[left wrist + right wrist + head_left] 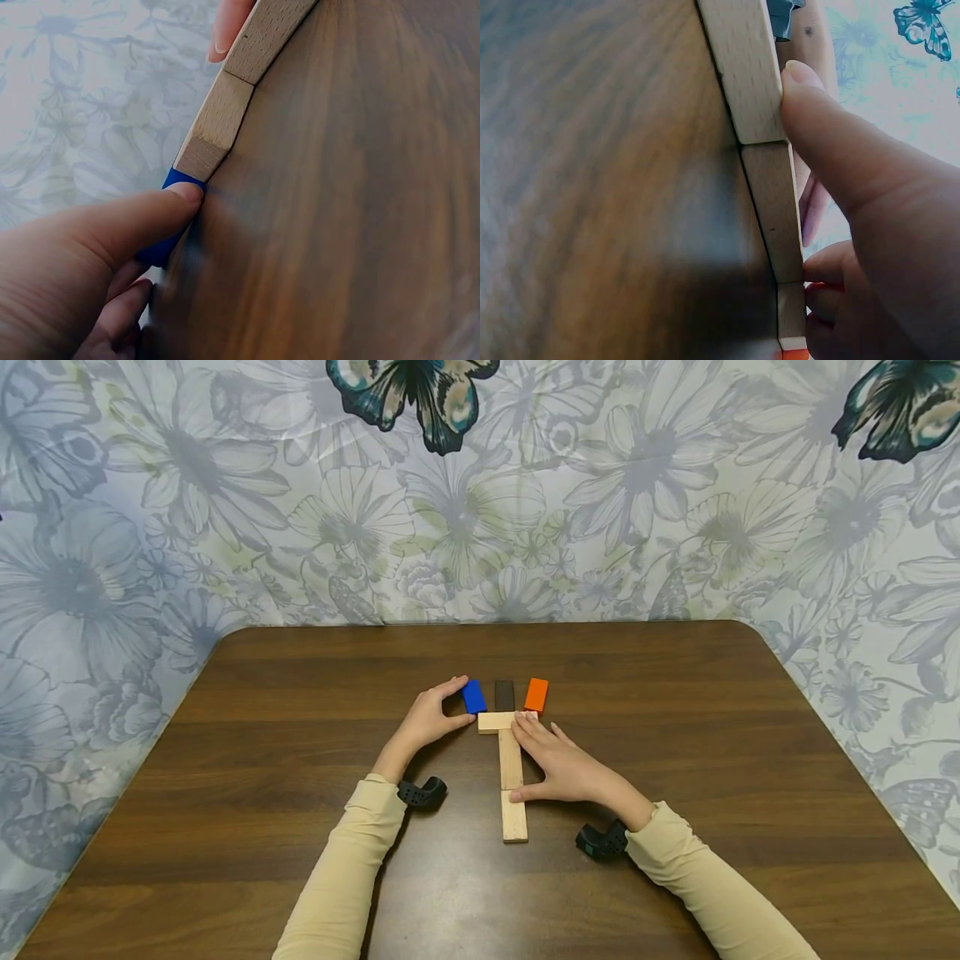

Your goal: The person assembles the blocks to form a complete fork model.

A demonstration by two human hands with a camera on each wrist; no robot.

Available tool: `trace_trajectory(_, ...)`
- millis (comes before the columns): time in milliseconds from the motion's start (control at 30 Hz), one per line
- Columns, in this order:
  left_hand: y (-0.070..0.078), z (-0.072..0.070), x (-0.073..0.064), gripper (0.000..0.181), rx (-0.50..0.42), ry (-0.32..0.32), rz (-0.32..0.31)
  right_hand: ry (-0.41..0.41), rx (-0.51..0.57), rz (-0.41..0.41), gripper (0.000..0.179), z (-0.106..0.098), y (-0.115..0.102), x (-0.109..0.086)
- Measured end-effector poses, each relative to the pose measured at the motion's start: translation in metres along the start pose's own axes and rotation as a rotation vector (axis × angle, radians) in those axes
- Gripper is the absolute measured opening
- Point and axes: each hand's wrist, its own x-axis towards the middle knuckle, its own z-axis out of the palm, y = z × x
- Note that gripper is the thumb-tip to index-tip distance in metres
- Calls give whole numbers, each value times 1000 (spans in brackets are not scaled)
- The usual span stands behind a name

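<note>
My left hand (429, 718) pinches a blue block (474, 697) between thumb and fingertips, at the left end of a pale wooden block (492, 723) lying crosswise. In the left wrist view the thumb presses the near end of the blue block (176, 177). A dark block (505, 696) and an orange block (536, 695) lie behind the crosswise block. Two more wooden blocks, an upper one (511, 760) and a lower one (514, 822), run end to end toward me, forming a T. My right hand (562, 770) rests fingertips on the crosswise block's right end, its thumb on the lower block.
The brown wooden table (300, 693) has rounded far corners. Behind it stands a wall (465, 543) with a flower and butterfly pattern. Each wrist wears a black device, the left one (423, 793) and the right one (602, 842) both close over the tabletop.
</note>
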Motion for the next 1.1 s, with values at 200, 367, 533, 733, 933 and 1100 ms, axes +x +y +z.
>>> trace_trajectory(200, 0, -2, 0, 68, 7, -4, -15, 6, -6, -9, 103, -1, 0, 0)
trace_trajectory(367, 0, -2, 1, 68, 1, -5, -8, 7, -3, -4, 103, -2, -1, 1)
trace_trajectory(533, -1, -4, 1, 70, 18, -10, -10, 6, -7, -7, 103, -2, -1, 2)
trace_trajectory(733, -3, -7, 4, 81, 11, -1, 18, 20, -16, -9, 103, -4, 0, 3)
trace_trajectory(933, -5, -8, 2, 84, -9, -7, 23, 20, -3, -12, 103, -4, 0, 2)
trace_trajectory(1100, -5, -6, -2, 86, -25, -22, 9, 9, 5, -12, 104, 0, -1, 1)
